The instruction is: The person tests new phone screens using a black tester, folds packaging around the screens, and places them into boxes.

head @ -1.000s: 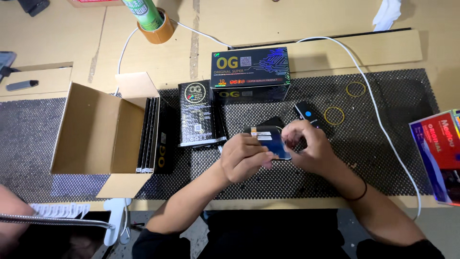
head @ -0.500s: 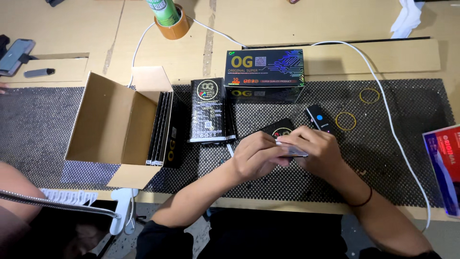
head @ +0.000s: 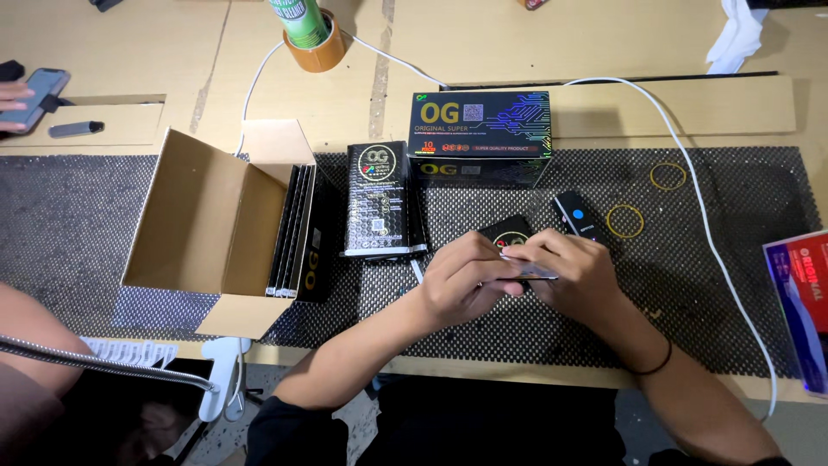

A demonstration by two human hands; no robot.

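We have our left hand [head: 461, 280] and right hand [head: 576, 278] meeting over the dark mesh mat [head: 724, 285], fingers curled closed from both sides on a thin flat card-like piece [head: 530, 272]; its silvery edge shows between the fingertips (what kind of thing it is, we cannot tell). It is held just above the mat, near the middle of the near half of the work surface.

Just beyond our knuckles lie a small black pouch [head: 507, 231] and a black device with a blue dot [head: 576, 216], both close enough to crowd the far side. Behind them stands a black printed carton [head: 479, 138], and to its left a flat black packet [head: 377, 200]. Farther left, the open cardboard box [head: 216, 229] holds slim black packs standing on edge.

To our right the mat lies bare but for two yellow rubber bands [head: 624, 221] and the white cable [head: 690, 185] curving down toward the table's near edge. Another person's hand [head: 10, 93] holds a phone [head: 36, 95] at the far left.
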